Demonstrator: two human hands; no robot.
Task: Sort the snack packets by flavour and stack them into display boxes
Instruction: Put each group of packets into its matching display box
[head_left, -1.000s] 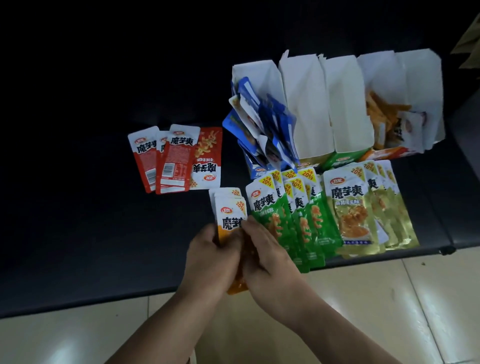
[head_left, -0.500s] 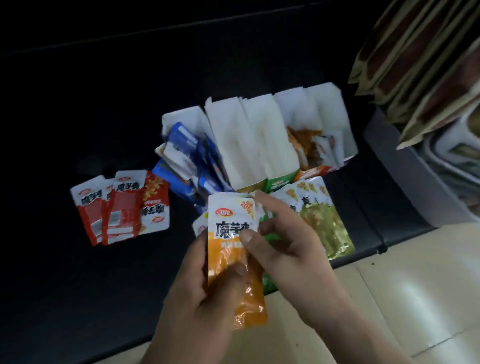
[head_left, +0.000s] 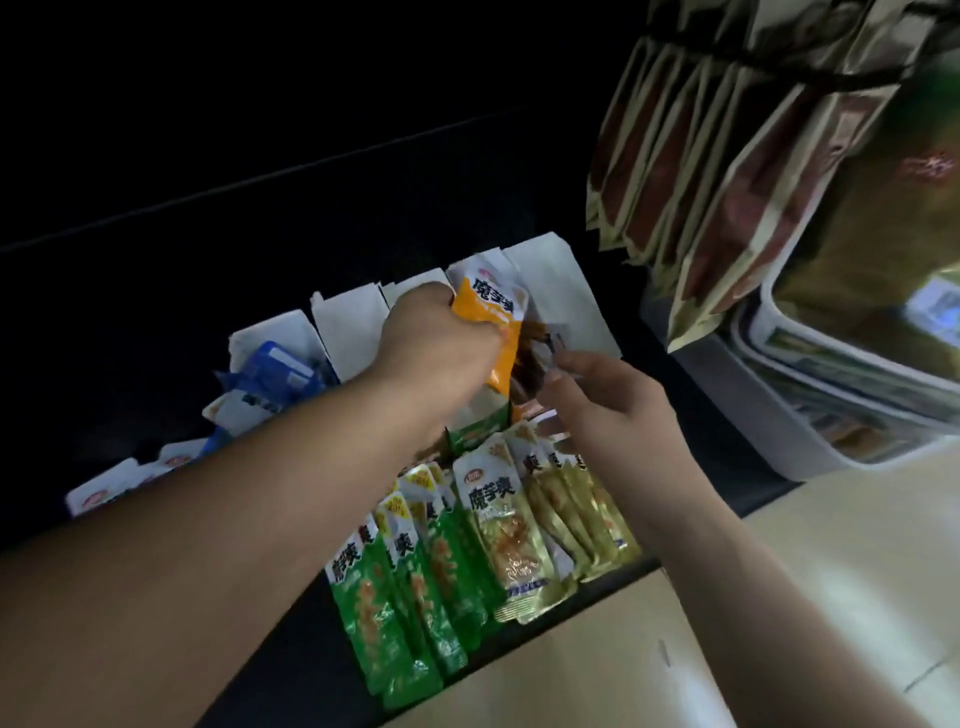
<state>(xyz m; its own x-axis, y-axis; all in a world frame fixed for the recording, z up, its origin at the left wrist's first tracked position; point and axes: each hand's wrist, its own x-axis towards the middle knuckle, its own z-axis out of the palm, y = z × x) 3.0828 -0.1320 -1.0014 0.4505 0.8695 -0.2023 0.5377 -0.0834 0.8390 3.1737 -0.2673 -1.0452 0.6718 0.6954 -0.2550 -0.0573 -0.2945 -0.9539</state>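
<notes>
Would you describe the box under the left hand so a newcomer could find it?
On the dark shelf stands a row of white display boxes. It is the rightmost one, just beyond the right hand. Only it has orange packets inside.

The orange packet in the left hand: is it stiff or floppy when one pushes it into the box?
Probably floppy: the orange packet creases where the left hand grips it. Likely light, since one hand holds it above the box by a grip on its edge. Its glossy film may be slippery, so it could slide against other packets.
</notes>
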